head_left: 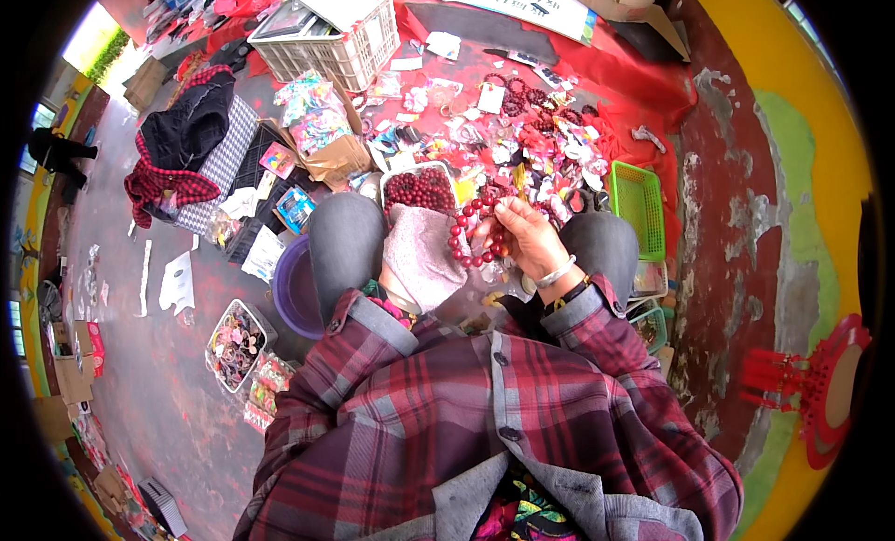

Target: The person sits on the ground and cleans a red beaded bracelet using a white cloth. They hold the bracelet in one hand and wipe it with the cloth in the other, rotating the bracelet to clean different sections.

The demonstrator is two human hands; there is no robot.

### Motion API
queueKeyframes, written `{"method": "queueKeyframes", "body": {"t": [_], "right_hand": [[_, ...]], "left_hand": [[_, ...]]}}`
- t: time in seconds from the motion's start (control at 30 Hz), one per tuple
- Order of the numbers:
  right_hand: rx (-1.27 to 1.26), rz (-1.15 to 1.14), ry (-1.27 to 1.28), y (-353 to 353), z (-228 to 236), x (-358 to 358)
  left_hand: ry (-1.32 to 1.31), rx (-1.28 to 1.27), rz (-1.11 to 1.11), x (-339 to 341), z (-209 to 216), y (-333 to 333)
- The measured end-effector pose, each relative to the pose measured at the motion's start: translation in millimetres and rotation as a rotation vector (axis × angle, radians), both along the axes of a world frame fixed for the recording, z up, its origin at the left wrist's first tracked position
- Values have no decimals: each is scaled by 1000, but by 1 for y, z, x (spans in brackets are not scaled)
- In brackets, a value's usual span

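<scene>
Between my knees, my right hand (pixel 533 242) pinches a bracelet of round dark red beads (pixel 457 243), which hangs in a loop to the left of the fingers. A pale pink cloth (pixel 424 252) lies over my left hand (pixel 399 282); only a bit near the wrist shows, and its fingers are hidden. The cloth's right edge is close to the beads; whether they touch, I cannot tell. Just beyond the cloth stands a white basket (pixel 454 174) filled with similar red beads (pixel 417 188).
A heap of small packaged trinkets (pixel 550 154) covers the red sheet ahead. Left of my knees are a purple basin (pixel 296 284), an open cardboard box (pixel 340 149) and a white basket of small items (pixel 268 326). A green basket (pixel 639 210) stands at the right by the wall.
</scene>
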State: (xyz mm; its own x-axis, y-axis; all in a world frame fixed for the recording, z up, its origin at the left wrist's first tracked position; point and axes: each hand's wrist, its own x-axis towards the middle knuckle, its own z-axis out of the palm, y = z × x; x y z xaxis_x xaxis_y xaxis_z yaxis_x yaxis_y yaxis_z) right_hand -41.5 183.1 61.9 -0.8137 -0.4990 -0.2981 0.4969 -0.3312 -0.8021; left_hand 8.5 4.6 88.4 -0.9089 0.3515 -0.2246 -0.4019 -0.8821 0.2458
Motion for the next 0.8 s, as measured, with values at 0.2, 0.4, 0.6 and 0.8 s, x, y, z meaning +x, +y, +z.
{"method": "queueKeyframes", "body": {"t": [0.2,0.4,0.6,0.8], "right_hand": [[-31,-80,-51,-15,0,15],[102,-46,24,-24,0,23],[182,83,162,-18,11,16],[336,141,243,-17,11,16]], "left_hand": [[6,35,-9,-2,-8,-1],[96,52,-7,1,-28,-4],[19,-113,167,4,-35,-5],[198,-475,42,15,-48,-13]]}}
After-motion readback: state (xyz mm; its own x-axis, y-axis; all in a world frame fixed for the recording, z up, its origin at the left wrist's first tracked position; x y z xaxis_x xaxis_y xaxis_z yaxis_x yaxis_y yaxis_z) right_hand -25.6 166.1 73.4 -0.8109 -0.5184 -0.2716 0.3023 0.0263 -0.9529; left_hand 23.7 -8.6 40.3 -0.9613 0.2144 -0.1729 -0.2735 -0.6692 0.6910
